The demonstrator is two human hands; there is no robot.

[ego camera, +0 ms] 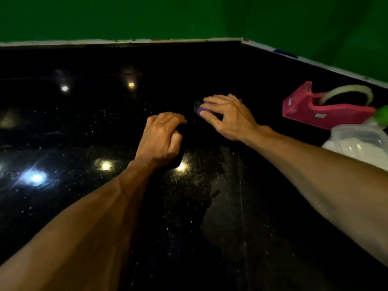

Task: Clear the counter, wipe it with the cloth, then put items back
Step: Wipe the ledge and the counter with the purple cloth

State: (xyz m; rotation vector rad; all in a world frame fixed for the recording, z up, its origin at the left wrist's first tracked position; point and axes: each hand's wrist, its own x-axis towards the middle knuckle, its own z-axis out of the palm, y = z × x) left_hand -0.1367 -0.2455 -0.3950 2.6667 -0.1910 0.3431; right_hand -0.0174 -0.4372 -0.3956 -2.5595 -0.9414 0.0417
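Tabletop (84, 206): black, glossy and speckled, with lamp glints. It runs back to a white strip under green walls.
Right hand (228, 116): our fingers (212, 98) curl over a purple object, with the thumb on its near side, holding it.
Purple object (200, 111): small, with a dark end to the left, at the far middle of the tabletop. We cannot tell whether it rests there or is lifted.
Left hand (161, 137): just beside the right hand and nearer to us, apart from the purple object. Its fingers are curled tight. A dark shape shows under the palm, and we cannot tell if it is gripped.
Pink tape dispenser (315, 110): at the right near the wall, well apart from both hands, carrying a pale roll (346, 89).
Clear plastic container (357, 139): at the right edge, just in front of the dispenser.
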